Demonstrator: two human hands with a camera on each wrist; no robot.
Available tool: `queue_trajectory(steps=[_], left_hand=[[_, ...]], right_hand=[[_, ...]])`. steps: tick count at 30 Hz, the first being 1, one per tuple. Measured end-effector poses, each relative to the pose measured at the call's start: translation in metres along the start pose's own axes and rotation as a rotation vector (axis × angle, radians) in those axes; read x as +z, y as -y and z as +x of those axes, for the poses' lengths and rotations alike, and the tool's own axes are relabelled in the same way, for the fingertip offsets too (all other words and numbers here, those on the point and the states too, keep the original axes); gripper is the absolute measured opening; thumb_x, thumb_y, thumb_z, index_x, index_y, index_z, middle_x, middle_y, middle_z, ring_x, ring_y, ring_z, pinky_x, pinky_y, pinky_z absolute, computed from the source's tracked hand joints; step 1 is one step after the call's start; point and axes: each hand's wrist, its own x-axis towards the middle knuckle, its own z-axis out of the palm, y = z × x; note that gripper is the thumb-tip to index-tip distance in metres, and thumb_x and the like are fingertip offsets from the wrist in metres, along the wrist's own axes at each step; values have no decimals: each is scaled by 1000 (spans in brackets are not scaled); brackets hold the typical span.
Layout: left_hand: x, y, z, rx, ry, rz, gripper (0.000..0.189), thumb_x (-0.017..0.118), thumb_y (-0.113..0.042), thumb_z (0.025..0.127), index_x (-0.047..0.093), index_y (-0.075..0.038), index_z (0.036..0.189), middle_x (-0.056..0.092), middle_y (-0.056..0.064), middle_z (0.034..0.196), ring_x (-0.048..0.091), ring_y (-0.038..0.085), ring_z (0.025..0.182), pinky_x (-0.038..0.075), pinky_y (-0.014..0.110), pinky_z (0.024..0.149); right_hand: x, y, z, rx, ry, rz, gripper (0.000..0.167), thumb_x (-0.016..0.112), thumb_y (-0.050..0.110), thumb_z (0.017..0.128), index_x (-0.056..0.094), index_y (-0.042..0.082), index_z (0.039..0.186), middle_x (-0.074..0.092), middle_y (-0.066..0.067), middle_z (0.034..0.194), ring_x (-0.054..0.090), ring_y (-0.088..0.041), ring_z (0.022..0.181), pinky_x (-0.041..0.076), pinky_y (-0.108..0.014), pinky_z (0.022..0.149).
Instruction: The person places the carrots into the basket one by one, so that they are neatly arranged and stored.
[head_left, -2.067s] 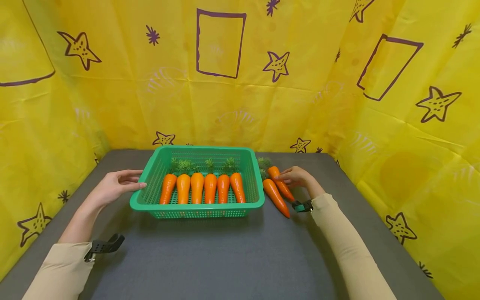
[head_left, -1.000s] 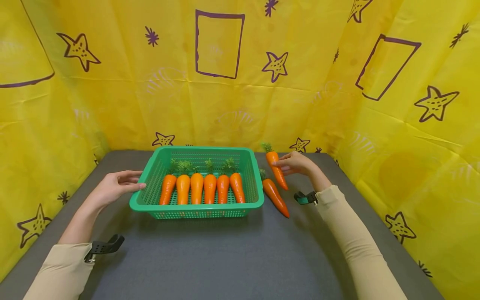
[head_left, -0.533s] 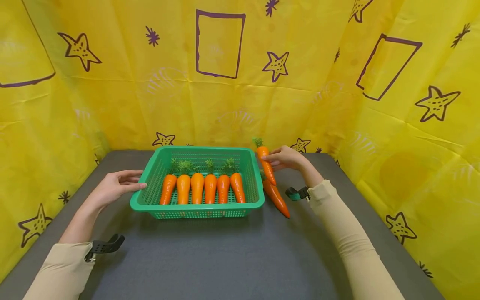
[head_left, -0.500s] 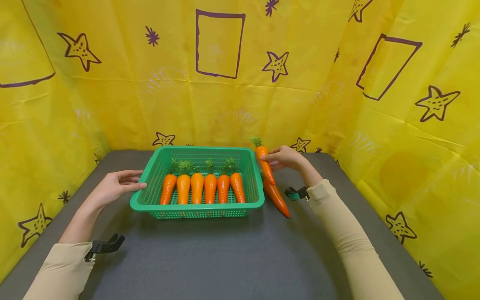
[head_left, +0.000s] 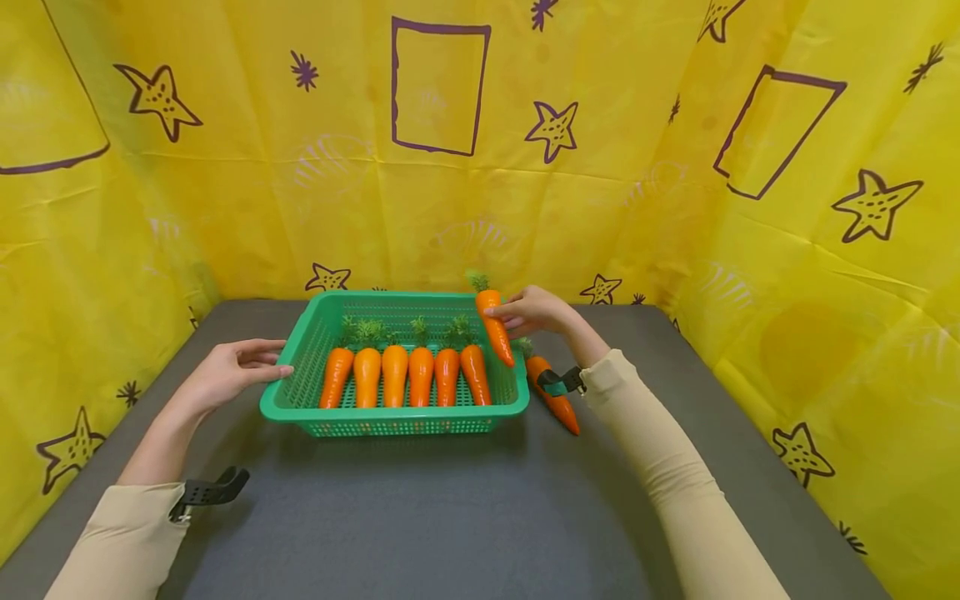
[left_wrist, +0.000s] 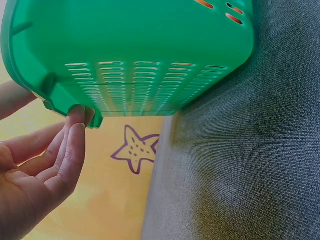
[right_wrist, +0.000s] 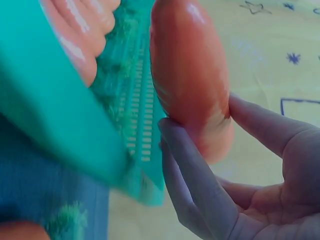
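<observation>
A green plastic basket stands on the dark table, with several orange carrots lying side by side in it, leafy tops toward the back. My left hand grips the basket's left rim; in the left wrist view the fingers curl under that rim, thumb over the top. My right hand pinches a carrot between thumb and fingers, above the basket's right end. The right wrist view shows this carrot close up. Outside the basket's right wall lies one more carrot, partly hidden by the wrist strap.
The table is covered in dark grey cloth. Yellow curtains with drawn stars and frames close off the back and both sides. Each wrist wears a strap, such as the black left one.
My right hand has lifted a carrot from the table right of the basket and carried it left, over the right rim. The left hand and basket have stayed put.
</observation>
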Motion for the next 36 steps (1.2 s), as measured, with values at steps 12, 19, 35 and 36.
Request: queue_trajectory(steps=[12, 19, 35, 36], left_hand=[[-1, -2, 0, -3, 0, 10, 68, 68, -42, 85, 49, -1, 136, 60, 23, 118, 56, -6, 86, 47, 20, 76], [-1, -2, 0, -3, 1, 20, 68, 68, -42, 86, 49, 0, 135, 61, 22, 118, 57, -2, 88, 48, 23, 77], [-1, -2, 1, -3, -1, 16, 68, 68, -42, 85, 49, 0, 135, 61, 22, 117, 60, 7, 92, 48, 25, 78], [-1, -2, 1, -2, -1, 15, 68, 68, -42, 85, 49, 0, 135, 61, 22, 117, 60, 5, 91, 48, 24, 77]], right_hand=[[37, 16, 24, 53, 33, 29, 47, 72, 24, 85, 57, -5, 119, 60, -21, 121, 60, -32, 110, 48, -46, 93], [57, 22, 39, 81, 74, 38, 43, 74, 23, 84, 60, -4, 115, 59, -20, 118, 61, -30, 108, 52, -41, 87], [93, 27, 54, 109, 165, 13, 72, 73, 24, 84, 33, -6, 136, 56, -23, 121, 63, -31, 108, 50, -42, 92], [94, 28, 55, 111, 166, -4, 69, 74, 25, 83, 37, -5, 133, 58, -20, 118, 64, -30, 106, 50, -41, 92]])
